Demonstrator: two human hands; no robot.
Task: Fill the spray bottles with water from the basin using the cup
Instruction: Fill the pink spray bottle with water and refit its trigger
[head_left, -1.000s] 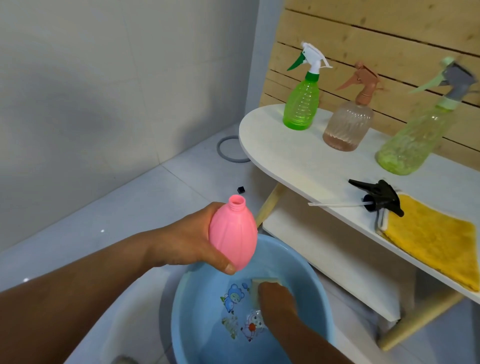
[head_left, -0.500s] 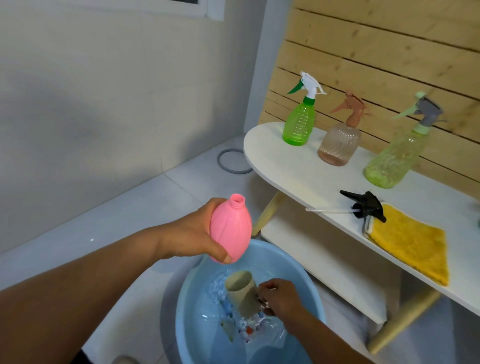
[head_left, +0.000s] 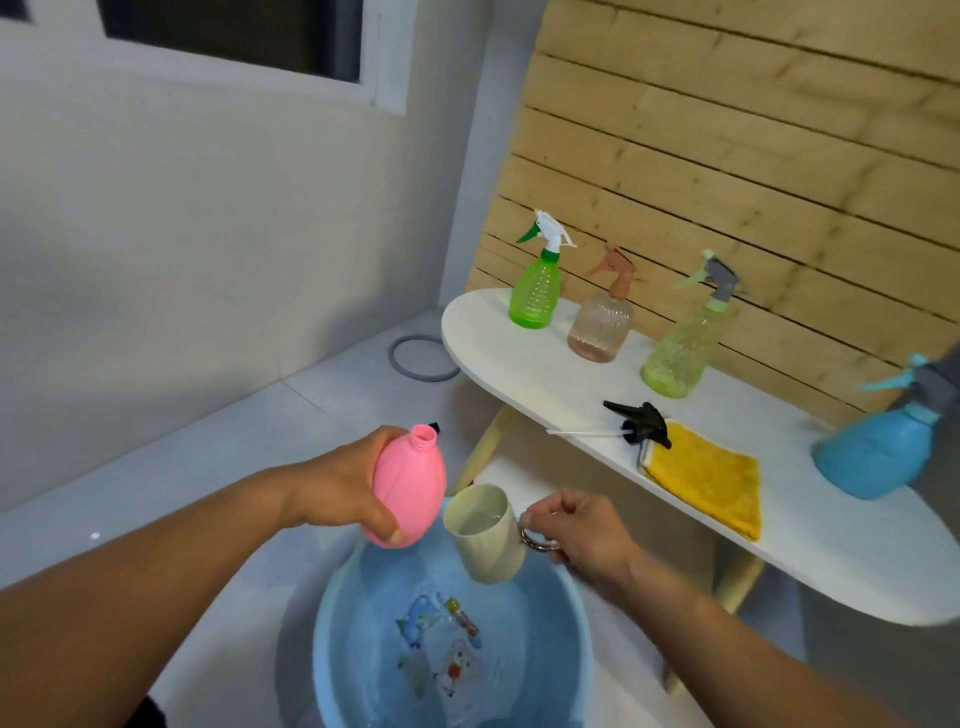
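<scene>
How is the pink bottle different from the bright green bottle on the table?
The pink bottle has no sprayer on top and its neck is open; the bright green bottle wears a white and green trigger sprayer. The pink bottle is solid-coloured, held tilted in the left hand over the basin; the green one is see-through and stands upright on the white table. Both are plastic spray bottles.

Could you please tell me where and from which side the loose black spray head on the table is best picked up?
Pinch the black spray head across its chunky body, from above: it lies flat, and its thin dip tube overhangs the table edge.
</scene>
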